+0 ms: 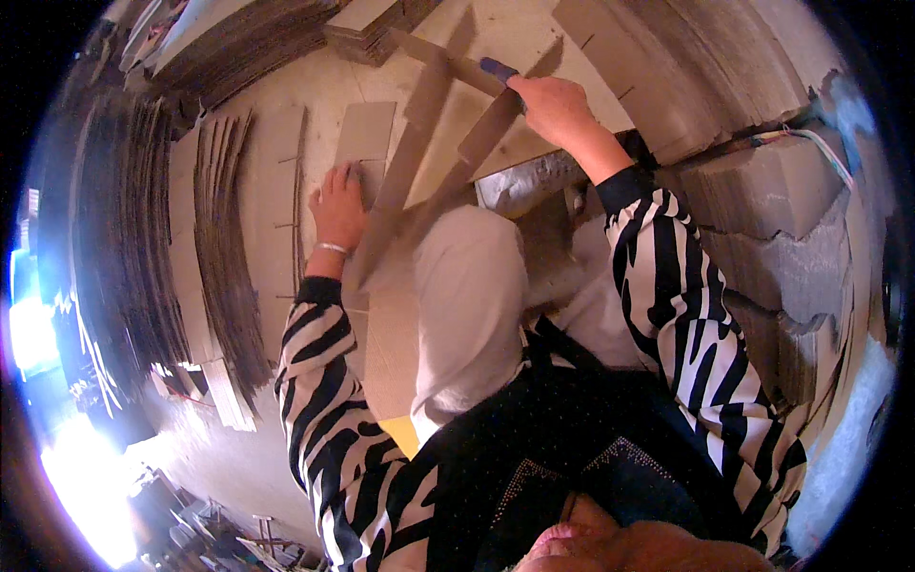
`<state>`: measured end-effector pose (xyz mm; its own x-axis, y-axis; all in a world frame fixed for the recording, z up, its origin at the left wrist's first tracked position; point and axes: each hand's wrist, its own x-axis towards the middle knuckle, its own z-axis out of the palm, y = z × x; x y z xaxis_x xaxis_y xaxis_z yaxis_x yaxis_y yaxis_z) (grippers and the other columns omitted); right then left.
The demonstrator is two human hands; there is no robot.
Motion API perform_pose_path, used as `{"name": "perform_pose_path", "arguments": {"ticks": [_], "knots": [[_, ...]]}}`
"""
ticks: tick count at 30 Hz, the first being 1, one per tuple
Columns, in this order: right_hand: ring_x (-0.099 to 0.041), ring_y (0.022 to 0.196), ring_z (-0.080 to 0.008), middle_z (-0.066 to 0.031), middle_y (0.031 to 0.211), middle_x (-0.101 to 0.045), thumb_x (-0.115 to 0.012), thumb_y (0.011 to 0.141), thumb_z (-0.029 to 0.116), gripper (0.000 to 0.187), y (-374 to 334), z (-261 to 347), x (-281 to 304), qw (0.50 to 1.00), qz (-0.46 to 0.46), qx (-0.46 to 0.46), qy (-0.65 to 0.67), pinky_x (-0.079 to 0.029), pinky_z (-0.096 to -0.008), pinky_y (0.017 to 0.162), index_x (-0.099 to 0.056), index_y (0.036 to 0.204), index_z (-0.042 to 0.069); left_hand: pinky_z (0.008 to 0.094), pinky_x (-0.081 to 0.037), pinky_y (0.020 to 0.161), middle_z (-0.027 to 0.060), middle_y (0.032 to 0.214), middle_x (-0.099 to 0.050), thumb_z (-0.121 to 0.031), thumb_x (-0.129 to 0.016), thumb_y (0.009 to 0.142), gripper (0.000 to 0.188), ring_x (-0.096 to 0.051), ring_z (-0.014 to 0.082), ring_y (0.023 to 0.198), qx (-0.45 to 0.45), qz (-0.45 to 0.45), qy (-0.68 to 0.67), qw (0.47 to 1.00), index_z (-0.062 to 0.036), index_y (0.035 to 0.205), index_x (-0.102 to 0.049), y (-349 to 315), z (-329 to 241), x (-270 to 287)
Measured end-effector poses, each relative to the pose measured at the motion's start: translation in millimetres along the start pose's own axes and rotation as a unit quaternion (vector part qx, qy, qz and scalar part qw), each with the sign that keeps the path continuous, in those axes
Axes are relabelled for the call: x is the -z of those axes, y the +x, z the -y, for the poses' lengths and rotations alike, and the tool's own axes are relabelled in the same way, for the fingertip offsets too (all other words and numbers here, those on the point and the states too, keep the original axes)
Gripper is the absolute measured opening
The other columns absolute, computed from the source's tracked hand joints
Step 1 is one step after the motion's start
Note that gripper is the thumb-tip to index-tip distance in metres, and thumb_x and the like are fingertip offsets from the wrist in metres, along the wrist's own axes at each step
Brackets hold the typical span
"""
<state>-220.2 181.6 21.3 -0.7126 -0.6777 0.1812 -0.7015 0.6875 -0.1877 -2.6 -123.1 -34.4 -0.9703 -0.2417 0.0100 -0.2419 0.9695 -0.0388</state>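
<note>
Slotted cardboard strips stand on edge in front of me, crossing one another in an open lattice. At its far right, my right hand is closed in a pinch on a cardboard strip. A dark blue cover wraps a fingertip of that hand. Left of the lattice, my left hand lies over flat cardboard, its fingers bent and a little apart. The fingertips touch the near end of a small flat cardboard piece. Whether anything is under that palm is hidden.
Rows of cardboard strips lean at the left, with a thick dark stack beyond. More stacked cardboard stands at the back and right. A grey plastic-wrapped thing sits near my knees. Bright light enters at far left.
</note>
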Motion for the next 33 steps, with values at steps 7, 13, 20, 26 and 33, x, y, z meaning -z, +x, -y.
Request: {"name": "perform_pose_path", "arguments": {"ticks": [7, 13, 20, 26, 33], "knots": [[-0.061, 0.090, -0.0388, -0.0162, 0.093, -0.066, -0.053, 0.081, 0.009, 0.034, 5, -20, 0, 0.992, 0.065, -0.086, 0.064, -0.047, -0.0499, 0.073, -0.054, 0.116, 0.007, 0.0542, -0.031, 0.103, 0.0134, 0.142, -0.042, -0.018, -0.061, 0.078, 0.035, -0.038, 0.0300, 0.131, 0.189, -0.023, 0.080, 0.978, -0.0105, 0.113, -0.059, -15, 46, -1], [-0.046, 0.119, -0.0359, -0.0144, 0.131, -0.050, -0.066, 0.080, 0.026, 0.059, -26, -57, 24, 0.977, -0.004, -0.215, 0.001, -0.041, -0.0521, 0.090, -0.043, 0.132, 0.010, 0.0419, -0.035, 0.103, 0.0136, 0.134, -0.050, -0.037, -0.046, 0.096, 0.053, -0.048, 0.0264, 0.123, 0.198, -0.147, -0.632, 0.735, -0.0024, 0.136, -0.044, -95, 35, 34], [-0.047, 0.118, -0.0352, -0.0133, 0.126, -0.051, -0.067, 0.076, 0.013, 0.066, -79, -130, -4, 0.950, -0.053, -0.229, -0.204, -0.041, -0.0524, 0.088, -0.040, 0.136, 0.018, 0.0384, -0.037, 0.099, 0.0117, 0.130, -0.053, -0.045, -0.037, 0.097, 0.058, -0.051, 0.0231, 0.119, 0.175, -0.200, -0.700, 0.663, -0.0038, 0.138, -0.042, -91, -8, 6], [-0.060, 0.078, -0.0397, -0.0159, 0.084, -0.062, -0.060, 0.073, 0.004, 0.028, -42, -94, 56, 0.966, -0.166, -0.155, -0.125, -0.047, -0.0496, 0.066, -0.055, 0.100, 0.008, 0.0365, -0.046, 0.085, 0.0136, 0.109, -0.064, -0.027, -0.053, 0.091, 0.034, -0.061, 0.0264, 0.102, 0.070, -0.118, -0.508, 0.850, -0.0035, 0.115, -0.060, -21, 13, 10], [-0.060, 0.084, -0.0398, -0.0191, 0.091, -0.064, -0.061, 0.081, 0.011, 0.029, -42, -17, 101, 0.930, -0.345, -0.124, 0.021, -0.048, -0.0448, 0.069, -0.056, 0.110, 0.006, 0.0438, -0.048, 0.068, 0.0195, 0.086, -0.065, -0.016, -0.059, 0.080, 0.018, -0.062, 0.0380, 0.080, 0.000, -0.090, -0.211, 0.973, -0.0030, 0.091, -0.066, 12, -1, 64]]}}
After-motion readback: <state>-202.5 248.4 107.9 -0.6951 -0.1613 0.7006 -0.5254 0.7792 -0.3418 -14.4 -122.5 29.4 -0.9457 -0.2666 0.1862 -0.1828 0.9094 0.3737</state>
